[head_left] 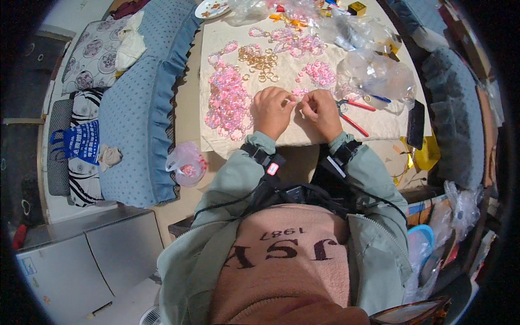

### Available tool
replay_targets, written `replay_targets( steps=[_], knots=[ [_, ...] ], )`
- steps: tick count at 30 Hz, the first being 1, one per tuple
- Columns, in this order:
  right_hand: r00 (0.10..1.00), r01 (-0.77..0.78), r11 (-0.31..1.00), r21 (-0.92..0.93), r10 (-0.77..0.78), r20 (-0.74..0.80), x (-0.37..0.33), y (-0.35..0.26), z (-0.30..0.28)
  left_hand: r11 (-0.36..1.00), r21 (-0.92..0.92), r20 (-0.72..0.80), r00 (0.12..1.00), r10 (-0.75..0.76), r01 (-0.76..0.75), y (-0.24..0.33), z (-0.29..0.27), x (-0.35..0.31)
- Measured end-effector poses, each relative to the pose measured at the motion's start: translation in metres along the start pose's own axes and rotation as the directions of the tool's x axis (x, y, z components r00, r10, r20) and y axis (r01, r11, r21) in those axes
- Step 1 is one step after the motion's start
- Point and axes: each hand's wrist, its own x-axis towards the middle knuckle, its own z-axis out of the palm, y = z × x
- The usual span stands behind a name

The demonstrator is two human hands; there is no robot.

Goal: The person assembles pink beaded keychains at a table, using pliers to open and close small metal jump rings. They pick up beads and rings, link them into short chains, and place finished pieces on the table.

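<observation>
Over the near part of the cloth-covered table [216, 142], my left hand [273, 112] and my right hand [322, 111] meet, both with fingers pinched. Whatever lies between their fingertips is too small to make out. Just beyond the fingertips are a few pink beads [300, 92], and a loose pink bead cluster [318, 75] lies farther back. Left of my left hand is a big heap of pink bead strands [228, 100]. Pliers [355, 111] with red handles lie open beside my right hand. A pile of gold rings [261, 62] sits beyond my left hand.
More pink bead strings [298, 42] lie at the back. Clear plastic bags [376, 76], a blue pen [381, 99] and a dark phone [416, 124] are to the right. A plate [212, 8] stands far left. Blue padded seats [138, 124] flank the table; a pink-filled bag [187, 164] hangs near its left side.
</observation>
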Motion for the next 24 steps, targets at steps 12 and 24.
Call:
replay_targets(
  steps=[12, 24],
  knots=[
    [0.983, 0.186, 0.982, -0.040, -0.186, 0.009, 0.0012, 0.0023, -0.0020, 1.000, -0.028, 0.047, 0.999, 0.001, 0.000, 0.0017, 0.0013, -0.0005],
    [0.991, 0.130, 0.990, -0.061, -0.131, -0.022, -0.0008, 0.0027, -0.0004, 0.998, -0.023, 0.018, 0.998, 0.056, -0.056, 0.0020, 0.0051, -0.0036]
  ],
)
